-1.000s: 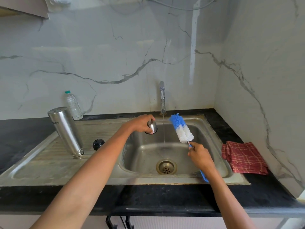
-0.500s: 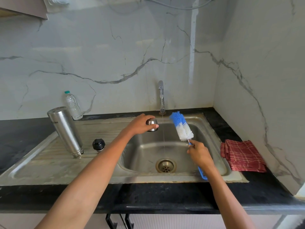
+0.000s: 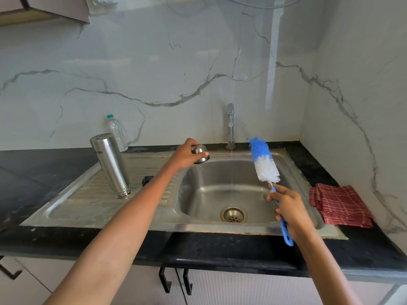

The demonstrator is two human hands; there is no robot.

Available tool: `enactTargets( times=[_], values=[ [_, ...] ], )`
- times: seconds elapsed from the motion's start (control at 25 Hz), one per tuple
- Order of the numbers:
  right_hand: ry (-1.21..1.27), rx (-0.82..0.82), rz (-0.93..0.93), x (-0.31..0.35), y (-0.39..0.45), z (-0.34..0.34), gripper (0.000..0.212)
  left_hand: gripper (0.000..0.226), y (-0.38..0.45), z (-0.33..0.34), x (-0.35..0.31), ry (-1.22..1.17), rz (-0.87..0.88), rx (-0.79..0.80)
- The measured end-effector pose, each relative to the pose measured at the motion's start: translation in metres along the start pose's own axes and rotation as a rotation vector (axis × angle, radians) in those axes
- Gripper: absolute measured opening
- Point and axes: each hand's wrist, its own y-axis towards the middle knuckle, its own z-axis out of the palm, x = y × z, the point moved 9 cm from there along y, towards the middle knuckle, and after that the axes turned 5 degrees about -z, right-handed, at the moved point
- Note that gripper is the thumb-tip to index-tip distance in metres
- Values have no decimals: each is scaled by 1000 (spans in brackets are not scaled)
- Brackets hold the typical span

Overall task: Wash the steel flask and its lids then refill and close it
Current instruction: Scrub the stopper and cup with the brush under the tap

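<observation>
Left hand gripping steel lid, right hand gripping bottle brush, steel sink, black counter

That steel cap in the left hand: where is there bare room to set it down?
The ribbed draining board is bare in front of the upturned steel flask and the small black lid. The black counter left of the sink is free too. Right of the basin it is tighter: the red cloth fills that corner.
</observation>
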Motion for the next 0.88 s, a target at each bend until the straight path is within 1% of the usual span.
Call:
enactTargets(
  times=[0.08, 0.16, 0.24, 0.32, 0.4, 0.48, 0.52, 0.6, 0.68, 0.76, 0.88],
  values=[
    [96, 99, 11, 3, -28, 6, 24, 67, 4, -23, 24, -59, -80, -37],
    [193, 217, 43, 9, -49, 21, 24, 70, 4, -46, 50, -37, -169, -83],
    [193, 310, 52, 15, -57, 41, 25, 75, 4, -63, 74, 45, -240, -103],
    [114, 372, 30, 17, -50, 69, 29, 79, 4, -73, 97, 135, -287, -92],
    [28, 397, 23, 14, -34, 99, 35, 81, 5, -77, 117, 181, -319, -84],
    [-44, 407, 23, 8, -12, 129, 39, 73, 8, -79, 132, 220, -332, -90],
    [-83, 409, 11, 6, 0, 142, 38, 69, 10, -79, 137, 234, -342, -86],
    [-158, 403, -30, 4, 26, 166, 34, 67, 14, -74, 145, 254, -367, -49],
    [-243, 392, -91, 4, 49, 185, 33, 67, 21, -67, 152, 279, -382, -6],
    [-329, 397, -148, 6, 68, 199, 36, 62, 29, -61, 157, 298, -384, 18],
    [-426, 419, -182, 5, 88, 216, 41, 56, 36, -56, 163, 314, -380, 57]
  ],
)
